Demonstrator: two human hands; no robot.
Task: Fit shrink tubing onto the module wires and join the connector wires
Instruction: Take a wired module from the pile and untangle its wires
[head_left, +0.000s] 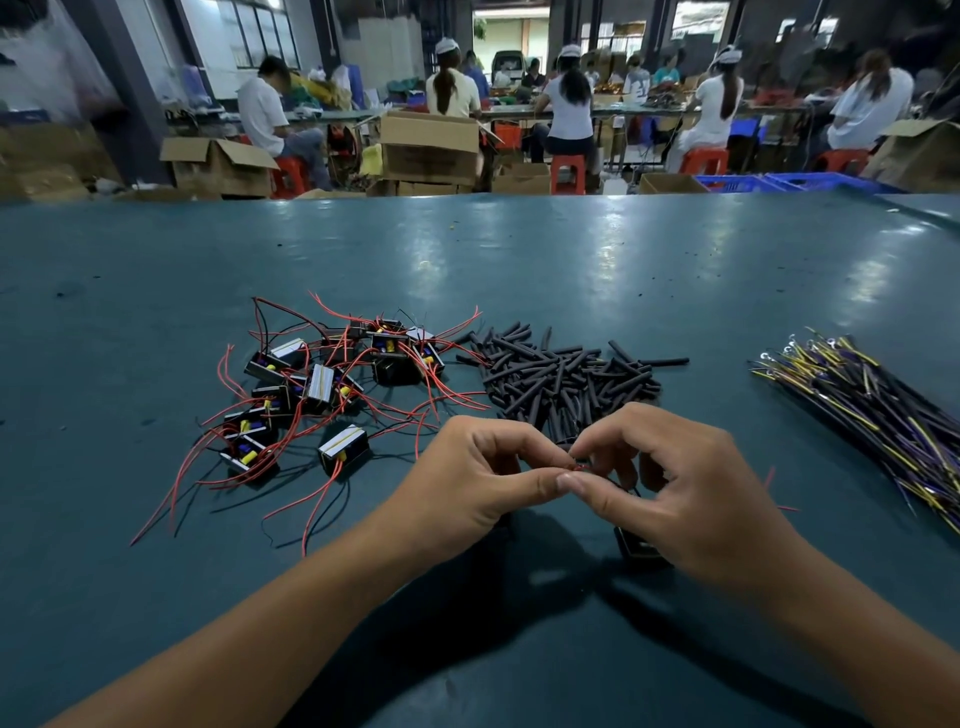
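Observation:
My left hand (467, 483) and my right hand (670, 488) meet at the table's middle, fingertips together, pinching a thin red wire end (577, 466). A small black module (636, 548) lies under my right palm, mostly hidden. A heap of black modules with red and black wires (332, 384) lies to the left. Just beyond my fingers is a pile of short black shrink tubes (566, 376). A bundle of black, yellow and purple connector wires (878, 410) lies to the right.
The teal worktable (519, 249) stretches far ahead. Beyond its far edge, several people sit on red stools at benches among cardboard boxes and blue crates.

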